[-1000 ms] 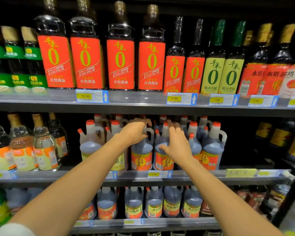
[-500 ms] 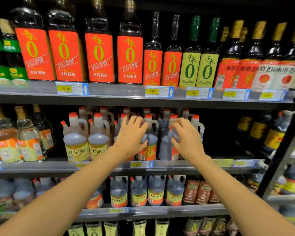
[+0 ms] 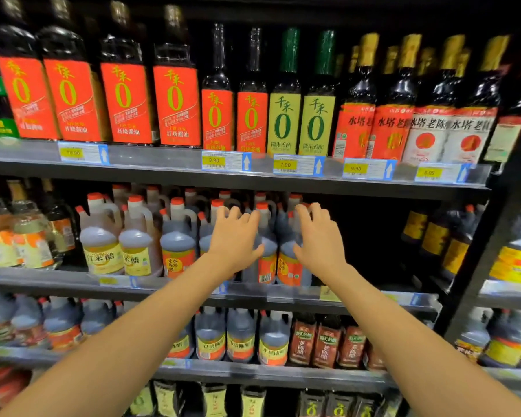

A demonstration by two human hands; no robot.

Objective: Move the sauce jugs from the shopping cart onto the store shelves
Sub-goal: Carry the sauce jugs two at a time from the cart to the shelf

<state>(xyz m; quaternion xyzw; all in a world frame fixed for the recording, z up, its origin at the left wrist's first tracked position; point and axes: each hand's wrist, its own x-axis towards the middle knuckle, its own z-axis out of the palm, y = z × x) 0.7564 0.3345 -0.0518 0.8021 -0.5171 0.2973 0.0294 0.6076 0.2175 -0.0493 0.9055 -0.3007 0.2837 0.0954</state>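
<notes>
Several dark sauce jugs with red caps and orange labels stand on the middle shelf. My left hand reaches in front of them with straight fingers, its thumb against the jug between my hands. My right hand hovers with spread fingers over the rightmost jug, at most lightly touching it. Neither hand holds anything. The shopping cart is out of view.
Right of the jugs the middle shelf has a dark gap. Pale vinegar jugs stand to the left. Tall soy sauce bottles fill the upper shelf, more jugs the lower one. A black upright borders the bay.
My left hand has let go of a jug handle and both hands have drawn back slightly with fingers spread. The view has swung to the right.
</notes>
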